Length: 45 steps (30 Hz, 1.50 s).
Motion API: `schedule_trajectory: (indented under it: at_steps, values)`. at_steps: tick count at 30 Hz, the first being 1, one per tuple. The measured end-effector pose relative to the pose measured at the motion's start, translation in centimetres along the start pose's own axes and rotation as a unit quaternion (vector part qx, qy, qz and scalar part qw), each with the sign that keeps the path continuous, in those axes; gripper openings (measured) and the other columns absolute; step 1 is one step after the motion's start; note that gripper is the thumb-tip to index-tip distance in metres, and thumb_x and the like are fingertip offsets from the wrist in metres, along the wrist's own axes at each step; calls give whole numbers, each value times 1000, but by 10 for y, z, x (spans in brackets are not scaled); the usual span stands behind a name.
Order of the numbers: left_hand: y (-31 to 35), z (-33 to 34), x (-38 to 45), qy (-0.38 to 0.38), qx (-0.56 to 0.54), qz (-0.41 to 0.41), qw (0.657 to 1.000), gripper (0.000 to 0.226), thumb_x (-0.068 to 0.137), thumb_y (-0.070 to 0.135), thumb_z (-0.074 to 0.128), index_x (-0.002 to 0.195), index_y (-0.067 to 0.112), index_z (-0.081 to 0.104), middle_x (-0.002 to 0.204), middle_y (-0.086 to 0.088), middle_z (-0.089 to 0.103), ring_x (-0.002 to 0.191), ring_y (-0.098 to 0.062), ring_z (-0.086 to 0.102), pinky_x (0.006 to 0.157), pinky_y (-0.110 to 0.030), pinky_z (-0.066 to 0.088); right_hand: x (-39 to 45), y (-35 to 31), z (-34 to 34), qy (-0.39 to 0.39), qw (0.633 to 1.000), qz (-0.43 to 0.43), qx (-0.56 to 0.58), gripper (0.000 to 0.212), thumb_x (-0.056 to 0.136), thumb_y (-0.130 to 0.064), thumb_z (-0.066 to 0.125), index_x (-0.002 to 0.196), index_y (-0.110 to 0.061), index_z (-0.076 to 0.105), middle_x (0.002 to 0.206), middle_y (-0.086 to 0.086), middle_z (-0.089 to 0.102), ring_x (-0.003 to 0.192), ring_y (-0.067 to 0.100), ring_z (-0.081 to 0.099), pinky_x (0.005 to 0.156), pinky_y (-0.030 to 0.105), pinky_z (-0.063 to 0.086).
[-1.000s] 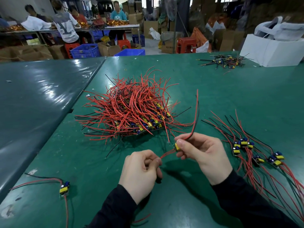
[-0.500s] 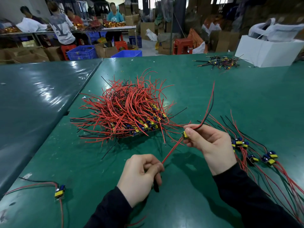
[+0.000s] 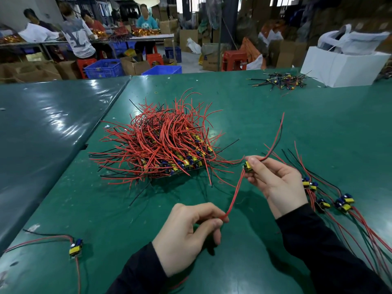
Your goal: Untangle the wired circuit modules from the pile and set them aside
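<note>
A tangled pile (image 3: 163, 145) of red and black wires with small yellow and blue modules lies mid-table. My right hand (image 3: 275, 183) pinches one yellow module (image 3: 247, 166) just right of the pile; its red and black wires rise up to the right. A red wire (image 3: 235, 192) runs from that module down to my left hand (image 3: 186, 236), which pinches its end between thumb and fingers. Several separated modules (image 3: 331, 198) lie in a row at the right, wires trailing toward me.
A single module (image 3: 75, 248) with wires lies at the near left on the green table (image 3: 318, 128). A smaller heap of modules (image 3: 280, 80) and a white box (image 3: 341, 66) stand at the far right. People work at a far table behind.
My right hand has carried the module right, away from the pile, and my left hand has slid along the red wire to its end, stretching it straight.
</note>
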State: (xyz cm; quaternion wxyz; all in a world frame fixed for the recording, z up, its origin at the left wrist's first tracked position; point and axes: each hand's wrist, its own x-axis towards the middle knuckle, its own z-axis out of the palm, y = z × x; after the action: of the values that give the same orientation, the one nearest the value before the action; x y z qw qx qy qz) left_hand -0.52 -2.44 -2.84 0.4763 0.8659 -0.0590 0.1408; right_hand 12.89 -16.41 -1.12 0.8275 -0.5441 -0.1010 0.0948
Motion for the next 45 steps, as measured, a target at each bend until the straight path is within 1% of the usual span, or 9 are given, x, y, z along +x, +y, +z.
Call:
schedule_trajectory:
  at_steps: [16,22,28,34,37,40,41,43,45]
  values:
    - [2,3,-1,-39,106,108,988,15,90,9,58,75,11,59,63,7,51,61,-1,43,62,-17,39,5,0,-6,28,998,59,27,7,83,-7,62,79,-5,68,64,-1,69,52,7,61,51,12,49]
    - [3,8,-2,-46,145,173,973,17,95,28,53,87,18,64,74,5,60,74,-14,51,65,-29,47,1,-1,-5,-23,996,91,-8,16,90,-15,56,85,-8,69,55,-4,62,52,5,59,51,14,49]
    - [-6,-13,5,130,115,52,983,32,91,42,48,94,20,70,81,24,61,80,2,57,77,-18,44,32,-76,-55,-75,977,119,-158,28,81,-28,58,95,-7,71,62,-2,56,55,8,61,47,14,49]
    - [-19,-44,11,265,-58,-120,955,37,98,28,44,74,14,68,58,0,61,55,-12,55,52,-27,44,49,-90,-110,-115,807,221,-536,28,76,-14,73,98,-2,62,50,6,52,39,16,42,35,15,32]
    - [-20,-51,11,278,-116,-144,943,36,99,20,43,74,10,66,54,1,58,48,-12,50,42,-23,37,54,-82,-112,-124,717,187,-660,40,75,-30,77,104,-10,57,55,5,58,46,19,48,45,22,38]
    - [-20,-49,11,261,-145,-151,942,36,100,17,42,74,8,66,52,1,57,44,-13,48,40,-21,34,61,-93,-99,-69,502,58,-860,56,75,-61,65,115,-24,54,95,6,69,85,22,63,74,28,48]
    - [-20,-47,11,253,-147,-152,944,36,100,17,42,74,8,66,51,1,57,44,-13,47,40,-21,33,59,-100,-88,-46,484,-8,-874,53,77,-61,62,116,-27,55,104,6,68,94,24,62,80,30,49]
    - [-20,-44,11,240,-146,-149,948,36,99,18,43,74,7,66,51,0,57,43,-13,48,40,-21,33,43,-107,-59,-68,591,-148,-790,26,79,-51,62,98,-34,64,94,-4,71,85,19,65,77,32,51]
    - [-20,-43,11,234,-139,-143,952,36,99,20,44,74,6,66,52,-2,58,44,-15,48,41,-22,34,12,-95,-20,-189,713,-184,-649,4,78,-41,64,77,-38,67,73,-17,69,67,1,62,66,24,49]
